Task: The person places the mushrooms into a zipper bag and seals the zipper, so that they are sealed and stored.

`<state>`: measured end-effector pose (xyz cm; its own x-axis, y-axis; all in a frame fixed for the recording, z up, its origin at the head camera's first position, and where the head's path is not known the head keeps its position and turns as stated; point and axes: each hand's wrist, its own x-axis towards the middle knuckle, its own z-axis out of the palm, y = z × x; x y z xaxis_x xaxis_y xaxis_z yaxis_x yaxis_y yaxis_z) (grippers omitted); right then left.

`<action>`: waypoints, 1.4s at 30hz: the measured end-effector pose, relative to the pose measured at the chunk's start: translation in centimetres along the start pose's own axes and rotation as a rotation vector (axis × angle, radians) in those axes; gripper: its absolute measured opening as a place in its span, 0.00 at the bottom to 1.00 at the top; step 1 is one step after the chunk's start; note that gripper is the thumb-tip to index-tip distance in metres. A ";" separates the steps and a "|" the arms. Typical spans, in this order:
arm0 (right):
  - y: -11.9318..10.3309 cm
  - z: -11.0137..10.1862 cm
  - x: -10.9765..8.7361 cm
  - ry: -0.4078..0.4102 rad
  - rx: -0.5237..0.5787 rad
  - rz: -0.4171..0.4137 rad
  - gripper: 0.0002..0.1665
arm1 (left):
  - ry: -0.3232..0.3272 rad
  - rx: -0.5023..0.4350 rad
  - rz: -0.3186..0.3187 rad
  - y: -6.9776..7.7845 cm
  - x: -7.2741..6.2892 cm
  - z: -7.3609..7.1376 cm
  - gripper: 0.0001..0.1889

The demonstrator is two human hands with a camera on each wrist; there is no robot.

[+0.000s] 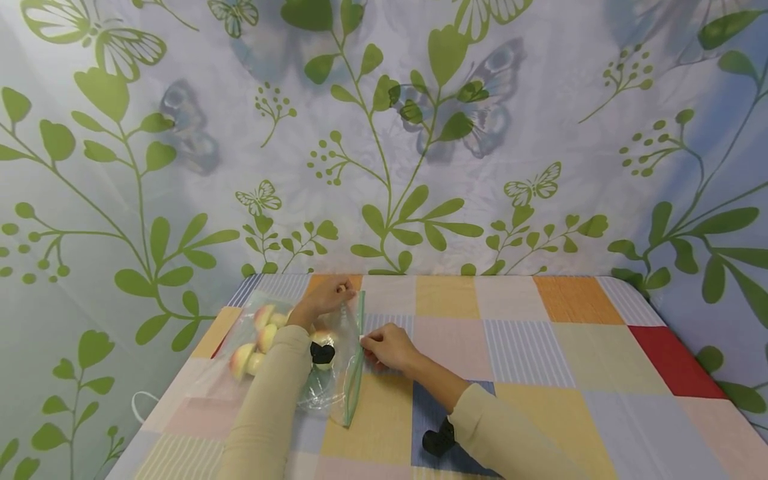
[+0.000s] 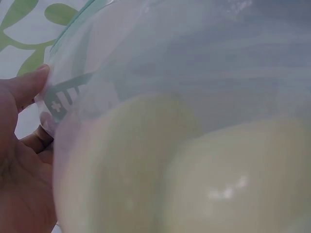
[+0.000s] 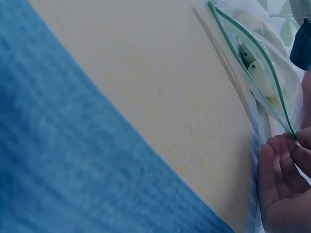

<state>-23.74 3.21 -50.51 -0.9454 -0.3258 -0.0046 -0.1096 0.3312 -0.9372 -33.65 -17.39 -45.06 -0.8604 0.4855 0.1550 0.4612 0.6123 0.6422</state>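
A clear zip bag point(image 1: 327, 393) with a green zip strip along its right edge lies on the table. Inside it are several cream mushroom-shaped pieces point(image 1: 243, 360) with yellow-and-red caps. My left hand point(image 1: 329, 298) reaches over the bag and pinches its far edge near the zip; in the left wrist view, thumb and fingers close on the plastic. With thumb and fingertips, my right hand point(image 1: 390, 347) pinches the green zip strip point(image 3: 279, 82) around its middle. Beyond that pinch, the bag's mouth gapes in the right wrist view, showing pale pieces point(image 3: 260, 75) inside.
A patchwork cloth point(image 1: 528, 353) covers the table. Behind it hangs a curtain point(image 1: 384, 133) printed with green leaves and butterflies. Black devices sit at both wrists, the right one point(image 1: 439, 439) close over the cloth. A white loop point(image 1: 143, 403) shows past the left table edge.
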 end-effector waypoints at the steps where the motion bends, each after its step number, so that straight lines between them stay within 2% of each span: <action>1: 0.0 0.0 -0.1 -0.001 0.004 0.001 0.14 | -0.004 -0.003 -0.007 0.1 0.0 0.0 0.08; 3: -0.1 0.0 -0.2 -0.003 0.004 -0.001 0.14 | -0.004 -0.004 -0.018 0.0 0.2 0.0 0.08; 12: -0.4 0.1 -0.7 -0.015 0.005 0.009 0.14 | 0.001 -0.001 0.023 -0.4 -0.1 0.1 0.08; 21: -0.3 0.4 -1.2 -0.019 -0.003 0.010 0.14 | -0.006 0.021 0.008 -0.2 0.1 0.2 0.08; 28: -0.6 0.5 -1.8 -0.026 0.015 0.009 0.14 | 0.001 0.011 -0.030 -0.4 0.1 0.3 0.08; 36: -0.6 0.8 -2.3 -0.025 0.001 0.005 0.14 | 0.007 -0.006 -0.001 -0.5 0.0 0.4 0.08; 42: -0.7 0.9 -2.6 -0.032 0.011 0.011 0.15 | 0.010 -0.004 -0.025 -0.6 0.0 0.5 0.08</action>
<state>-20.95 3.00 -50.14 -0.9362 -0.3505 -0.0262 -0.0955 0.3253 -0.9408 -33.81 -17.45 -45.78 -0.8738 0.4637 0.1468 0.4389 0.6218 0.6487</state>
